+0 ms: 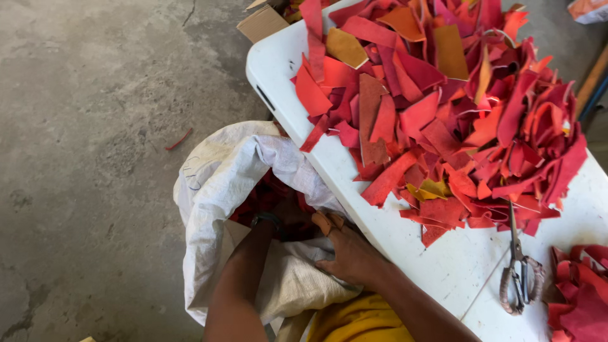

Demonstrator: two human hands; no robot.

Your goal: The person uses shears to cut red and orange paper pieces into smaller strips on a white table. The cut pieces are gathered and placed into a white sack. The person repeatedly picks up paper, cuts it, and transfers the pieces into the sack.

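Note:
A white woven sack hangs open beside the white table, with dark red scraps inside. My left hand reaches down into the sack's mouth; its fingers are hidden among the scraps, and a dark wristband shows on the wrist. My right hand grips the sack's near edge against the table's side, with bandaged fingertips. A big heap of red and orange leather scraps covers the table top.
Scissors with wrapped handles lie on the table at the right, next to a smaller pile of red scraps. A cardboard box stands behind the table's far corner. Bare concrete floor lies to the left.

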